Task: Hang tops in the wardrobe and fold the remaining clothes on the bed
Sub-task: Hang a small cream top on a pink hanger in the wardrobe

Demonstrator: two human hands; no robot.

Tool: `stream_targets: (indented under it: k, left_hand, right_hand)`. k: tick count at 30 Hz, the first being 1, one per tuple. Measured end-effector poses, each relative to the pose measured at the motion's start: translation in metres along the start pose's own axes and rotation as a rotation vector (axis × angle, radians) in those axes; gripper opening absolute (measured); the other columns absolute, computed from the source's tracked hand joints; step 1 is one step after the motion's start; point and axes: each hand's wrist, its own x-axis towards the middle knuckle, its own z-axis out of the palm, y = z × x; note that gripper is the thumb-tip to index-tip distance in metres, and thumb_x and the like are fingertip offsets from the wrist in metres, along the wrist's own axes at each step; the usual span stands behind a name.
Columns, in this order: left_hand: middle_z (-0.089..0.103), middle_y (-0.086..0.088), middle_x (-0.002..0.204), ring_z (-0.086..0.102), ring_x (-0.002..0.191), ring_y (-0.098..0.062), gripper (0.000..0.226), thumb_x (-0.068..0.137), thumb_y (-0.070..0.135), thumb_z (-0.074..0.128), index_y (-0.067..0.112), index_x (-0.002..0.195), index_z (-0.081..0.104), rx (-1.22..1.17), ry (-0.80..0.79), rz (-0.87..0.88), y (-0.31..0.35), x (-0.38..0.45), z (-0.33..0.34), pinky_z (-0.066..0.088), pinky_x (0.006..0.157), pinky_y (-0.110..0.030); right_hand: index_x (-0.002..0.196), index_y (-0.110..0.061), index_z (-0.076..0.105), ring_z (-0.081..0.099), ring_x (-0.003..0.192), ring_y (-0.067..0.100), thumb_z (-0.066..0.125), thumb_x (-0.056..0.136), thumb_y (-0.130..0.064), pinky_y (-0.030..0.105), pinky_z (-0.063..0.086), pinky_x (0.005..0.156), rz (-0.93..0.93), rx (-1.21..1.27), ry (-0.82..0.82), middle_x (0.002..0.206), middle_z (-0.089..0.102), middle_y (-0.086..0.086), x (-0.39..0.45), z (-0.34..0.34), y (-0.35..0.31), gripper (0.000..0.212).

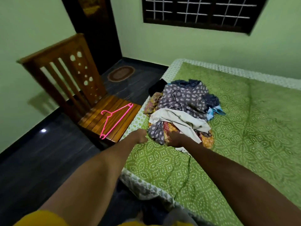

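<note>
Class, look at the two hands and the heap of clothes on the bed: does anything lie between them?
Nothing visible does. The right hand already touches the near edge of the clothes pile, and only bare green bedsheet separates the left hand from it. The pink hanger lies aside on the wooden chair.

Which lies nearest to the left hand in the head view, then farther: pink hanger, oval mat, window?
From the left hand:
1. Pink hanger, on the chair seat just left of it.
2. Oval mat, on the floor by the door.
3. Window, high on the far wall.
</note>
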Motion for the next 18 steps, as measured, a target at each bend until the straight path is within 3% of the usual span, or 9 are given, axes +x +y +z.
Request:
stream_targets:
  k: [5,8,15,18]
  left_hand:
    - [0.048,-0.017,0.134,0.049,0.117,-0.032,0.041,0.098,0.022,0.044,0.000,0.133,0.044,0.007,-0.001,0.098,0.006,0.048,-0.011,0.041,0.091,-0.037]
    - [0.051,-0.021,0.129,0.050,0.115,-0.034,0.041,0.097,0.028,0.048,0.001,0.127,0.050,-0.005,0.000,0.135,0.013,0.083,-0.012,0.041,0.091,-0.039]
    - [0.048,-0.018,0.136,0.046,0.123,-0.030,0.042,0.094,0.028,0.051,0.004,0.128,0.051,0.073,-0.027,0.184,0.039,0.170,-0.018,0.038,0.100,-0.039]
    - [0.040,-0.017,0.142,0.042,0.127,-0.032,0.048,0.092,0.026,0.051,0.003,0.134,0.042,0.105,-0.028,0.176,0.058,0.206,-0.021,0.037,0.102,-0.039]
  right_hand:
    - [0.150,-0.004,0.006,0.018,0.143,0.031,0.053,0.095,-0.033,0.034,0.023,0.112,0.109,0.072,-0.081,0.156,0.010,0.020,0.021,0.009,0.023,0.077]
    - [0.150,-0.005,0.009,0.024,0.141,0.031,0.053,0.095,-0.035,0.033,0.027,0.108,0.163,0.091,-0.108,0.154,0.015,0.020,0.044,0.010,0.046,0.076]
    - [0.148,-0.005,0.014,0.023,0.141,0.029,0.052,0.095,-0.035,0.034,0.026,0.110,0.244,0.267,-0.137,0.153,0.020,0.018,0.104,0.016,0.106,0.072]
    - [0.148,-0.001,0.014,0.020,0.142,0.028,0.051,0.096,-0.036,0.031,0.022,0.110,0.329,0.441,-0.183,0.155,0.018,0.019,0.122,0.028,0.129,0.073]
